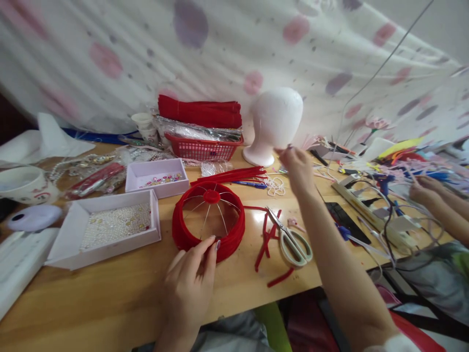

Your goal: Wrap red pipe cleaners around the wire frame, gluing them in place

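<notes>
A round wire frame [234,230], wrapped in fuzzy red chenille stems, sits on the table, with thin silver spokes running to a red centre disc [211,196]. My left hand [190,278] pinches its near rim between thumb and fingertips. Raised in front of the white foam head [276,117], my right hand [296,166] has its fingers pressed together; whatever they hold is too small to make out. Scissors [291,239] with pale handles lie right of the frame, beside cut red chenille pieces [264,244]. More red chenille stems [234,175] lie behind the frame.
Two white box trays, one with pearl beads [117,222] and one with coloured gems [164,181], stand left. A red basket [205,148] with bundled red stems is behind. A phone [346,222], a power strip [373,215] and cables lie right, near another person's hands [427,193].
</notes>
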### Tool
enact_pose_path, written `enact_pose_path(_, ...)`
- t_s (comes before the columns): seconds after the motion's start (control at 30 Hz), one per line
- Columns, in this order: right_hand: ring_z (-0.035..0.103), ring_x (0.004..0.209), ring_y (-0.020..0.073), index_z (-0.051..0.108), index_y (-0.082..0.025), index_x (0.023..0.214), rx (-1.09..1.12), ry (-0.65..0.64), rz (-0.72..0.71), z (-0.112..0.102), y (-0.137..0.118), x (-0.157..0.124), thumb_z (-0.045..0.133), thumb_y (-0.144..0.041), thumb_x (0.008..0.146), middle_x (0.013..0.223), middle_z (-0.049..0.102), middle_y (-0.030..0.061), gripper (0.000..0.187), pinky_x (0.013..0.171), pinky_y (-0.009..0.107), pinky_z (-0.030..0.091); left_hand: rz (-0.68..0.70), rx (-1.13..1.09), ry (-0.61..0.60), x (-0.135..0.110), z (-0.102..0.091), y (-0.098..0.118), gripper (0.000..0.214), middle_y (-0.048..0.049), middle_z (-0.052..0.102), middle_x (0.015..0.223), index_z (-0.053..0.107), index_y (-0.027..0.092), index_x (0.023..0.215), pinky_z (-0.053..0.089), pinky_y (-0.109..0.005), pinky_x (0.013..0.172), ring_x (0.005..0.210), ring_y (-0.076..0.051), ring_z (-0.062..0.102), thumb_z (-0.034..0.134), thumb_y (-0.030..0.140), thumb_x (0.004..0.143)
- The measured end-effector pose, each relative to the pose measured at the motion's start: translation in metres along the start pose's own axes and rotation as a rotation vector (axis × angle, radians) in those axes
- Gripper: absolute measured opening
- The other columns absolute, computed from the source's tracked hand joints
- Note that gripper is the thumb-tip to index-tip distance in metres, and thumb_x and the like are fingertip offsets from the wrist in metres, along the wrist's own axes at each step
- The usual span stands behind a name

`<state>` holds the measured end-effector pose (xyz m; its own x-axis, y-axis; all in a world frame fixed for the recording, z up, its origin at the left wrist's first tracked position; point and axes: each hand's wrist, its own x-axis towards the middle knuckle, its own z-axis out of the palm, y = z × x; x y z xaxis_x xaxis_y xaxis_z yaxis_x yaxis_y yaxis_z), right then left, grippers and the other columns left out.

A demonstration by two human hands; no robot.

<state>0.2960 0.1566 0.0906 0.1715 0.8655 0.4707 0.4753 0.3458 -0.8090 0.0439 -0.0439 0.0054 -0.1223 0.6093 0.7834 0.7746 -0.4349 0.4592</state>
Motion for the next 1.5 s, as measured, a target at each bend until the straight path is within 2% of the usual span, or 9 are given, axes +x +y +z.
enact_pose_path(0.1, 0.065, 0.095, 0.0196, 0.058, -0.024, 0.079, -0.008, 0.260, -0.083, -0.045, -0.020, 0.011, 0.053, -0.053, 0.096, 0.094, 0.070, 0.0065, 0.034, 0.090, 0.039, 0.052, 0.014, -0.007, -0.005, 0.000, 0.000, 0.000, 0.012, -0.0028, 0.080, 0.078, 0.073, 0.016, 0.103, 0.053, -0.025, 0.063, 0.057, -0.013, 0.069, 0.064, 0.022, 0.101)
enact_pose_path(0.17, 0.061, 0.077, 0.0174, 0.058, -0.026, 0.079, -0.004, 0.262, -0.116, -0.059, -0.037, -0.001, 0.057, -0.052, 0.096, 0.080, 0.065, 0.0025, 0.031, 0.077, 0.035, 0.051, 0.029, -0.002, 0.004, -0.001, 0.000, 0.000, 0.013, -0.0028, 0.081, 0.079, 0.073, 0.015, 0.108, 0.052, -0.025, 0.063, 0.056, -0.012, 0.068, 0.064, 0.021, 0.100)
enact_pose_path(0.27, 0.045, 0.055, 0.0127, 0.059, -0.026, 0.078, -0.039, -0.024, -0.175, -0.049, -0.060, -0.043, 0.054, -0.049, 0.099, 0.062, 0.048, -0.0037, 0.032, 0.056, 0.029, 0.040, 0.032, 0.019, 0.036, -0.003, -0.002, 0.000, 0.015, -0.0011, 0.079, 0.077, 0.073, 0.015, 0.112, 0.051, -0.025, 0.061, 0.053, -0.011, 0.065, 0.067, 0.019, 0.099)
enact_pose_path(0.43, 0.054, 0.059, 0.0118, 0.075, -0.024, 0.100, -0.136, -0.604, -0.209, -0.005, -0.075, -0.108, 0.064, -0.036, 0.095, 0.070, 0.065, -0.0026, 0.016, 0.059, 0.026, 0.042, 0.033, 0.011, 0.045, -0.008, -0.014, -0.002, 0.016, 0.0032, 0.074, 0.067, 0.073, 0.018, 0.111, 0.048, -0.024, 0.058, 0.047, -0.009, 0.058, 0.069, 0.015, 0.096)
enact_pose_path(0.6, 0.067, 0.073, 0.0157, 0.076, -0.028, 0.114, -0.174, -0.797, -0.217, 0.012, -0.060, -0.118, 0.066, -0.030, 0.093, 0.090, 0.078, 0.0017, 0.024, 0.071, 0.029, 0.048, 0.031, -0.043, 0.047, -0.012, -0.028, -0.006, 0.019, 0.0002, 0.080, 0.077, 0.072, 0.019, 0.113, 0.048, -0.021, 0.056, 0.048, -0.008, 0.060, 0.067, 0.010, 0.096)
enact_pose_path(0.8, 0.062, 0.067, 0.0131, 0.076, -0.023, 0.096, -0.127, -0.722, -0.183, 0.016, -0.046, -0.117, 0.058, -0.034, 0.096, 0.084, 0.076, 0.0013, 0.022, 0.063, 0.026, 0.046, 0.084, -0.001, -0.041, -0.008, -0.026, -0.002, 0.018, -0.0010, 0.080, 0.076, 0.073, 0.016, 0.114, 0.048, -0.022, 0.059, 0.051, -0.009, 0.063, 0.066, 0.012, 0.097)
enact_pose_path(1.07, 0.043, 0.055, 0.0122, 0.063, -0.021, 0.076, -0.174, -0.476, -0.145, -0.002, -0.059, -0.124, 0.061, -0.037, 0.093, 0.060, 0.054, -0.0038, 0.024, 0.057, 0.027, 0.032, 0.026, 0.123, -0.073, 0.003, -0.007, 0.006, 0.020, -0.0005, 0.075, 0.066, 0.078, 0.016, 0.104, 0.047, -0.026, 0.056, 0.054, -0.014, 0.068, 0.062, 0.027, 0.101)
enact_pose_path(1.33, 0.035, 0.053, 0.0137, 0.041, -0.023, 0.063, -0.115, -0.159, 0.003, -0.005, -0.049, -0.152, 0.055, -0.055, 0.098, 0.053, 0.040, -0.0040, 0.049, 0.057, 0.030, 0.025, -0.041, 0.165, -0.078, 0.007, -0.002, 0.011, 0.019, 0.0026, 0.071, 0.060, 0.078, 0.020, 0.090, 0.044, -0.025, 0.053, 0.051, -0.013, 0.067, 0.061, 0.024, 0.098)
enact_pose_path(1.5, 0.055, 0.066, 0.0167, 0.051, -0.023, 0.072, 0.091, -0.010, 0.143, 0.009, -0.038, -0.167, 0.045, -0.069, 0.098, 0.071, 0.060, 0.0014, 0.054, 0.062, 0.029, 0.040, -0.098, 0.174, -0.102, 0.005, -0.003, 0.013, 0.016, 0.0024, 0.072, 0.062, 0.078, 0.020, 0.089, 0.044, -0.024, 0.055, 0.052, -0.013, 0.067, 0.063, 0.023, 0.096)
